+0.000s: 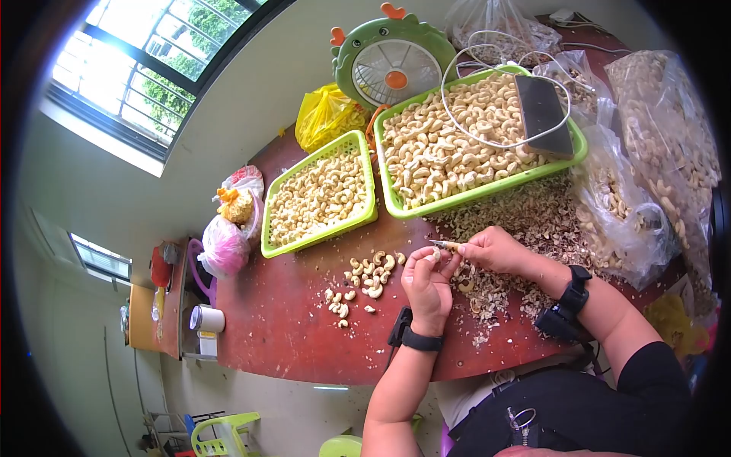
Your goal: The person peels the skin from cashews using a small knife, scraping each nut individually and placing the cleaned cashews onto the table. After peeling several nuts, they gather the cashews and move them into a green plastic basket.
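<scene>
Over the red table (304, 335), my left hand (428, 286) pinches a cashew (436, 255) at its fingertips. Close beside it on the right, my right hand (491, 250) grips a small knife (445, 244), its blade pointing left toward the cashew. Loose cashews (373, 276) lie on the table left of my left hand. Shell and skin scraps (487, 297) are spread under and around my right hand. Both wrists wear dark straps.
Two green baskets of cashews, a smaller one (373, 210) and a larger one (449, 199), stand behind my hands. A phone (544, 114) with a white cable lies on the larger. Behind them is a green fan (394, 61). Clear bags of nuts (620, 202) line the right side.
</scene>
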`<action>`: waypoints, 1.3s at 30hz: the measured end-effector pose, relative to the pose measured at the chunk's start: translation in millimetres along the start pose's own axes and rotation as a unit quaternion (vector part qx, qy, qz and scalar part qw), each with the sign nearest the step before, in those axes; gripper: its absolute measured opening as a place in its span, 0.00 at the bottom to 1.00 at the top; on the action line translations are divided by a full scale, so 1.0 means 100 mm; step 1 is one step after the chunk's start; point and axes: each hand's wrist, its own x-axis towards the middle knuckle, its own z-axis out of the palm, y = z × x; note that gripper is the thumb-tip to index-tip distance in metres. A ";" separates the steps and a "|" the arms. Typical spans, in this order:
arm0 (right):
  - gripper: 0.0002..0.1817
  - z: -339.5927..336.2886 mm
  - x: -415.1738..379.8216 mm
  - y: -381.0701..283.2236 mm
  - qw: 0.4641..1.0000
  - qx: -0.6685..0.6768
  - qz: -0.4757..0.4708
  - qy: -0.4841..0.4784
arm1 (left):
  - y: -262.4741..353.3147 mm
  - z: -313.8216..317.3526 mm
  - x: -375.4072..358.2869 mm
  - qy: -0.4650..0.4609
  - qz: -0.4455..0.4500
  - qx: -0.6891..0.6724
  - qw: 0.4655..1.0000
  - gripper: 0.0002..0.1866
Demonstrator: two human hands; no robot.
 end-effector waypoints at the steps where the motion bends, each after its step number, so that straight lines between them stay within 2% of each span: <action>1: 0.20 0.00 0.00 -0.01 1.000 0.002 0.001 -0.004 | 0.01 0.01 0.00 0.007 -0.003 -0.007 1.000 0.06; 5: 0.20 -0.01 0.00 -0.01 1.000 0.017 0.013 -0.016 | 0.03 0.00 0.03 0.046 -0.003 0.001 0.999 0.05; 10: 0.20 -0.01 -0.01 -0.04 1.000 0.021 0.006 -0.011 | 0.03 -0.02 0.05 0.011 -0.034 -0.002 0.999 0.05; 19: 0.20 -0.01 -0.02 -0.06 0.999 0.036 0.012 -0.016 | 0.05 -0.04 0.06 -0.006 -0.032 -0.003 0.999 0.04; 31: 0.22 0.01 0.00 -0.01 1.000 0.007 -0.005 -0.020 | 0.06 -0.03 0.04 -0.010 -0.047 -0.005 0.999 0.08; 39: 0.22 0.00 -0.02 -0.04 1.000 -0.006 -0.003 -0.016 | 0.04 -0.06 0.04 -0.006 -0.031 -0.023 0.999 0.06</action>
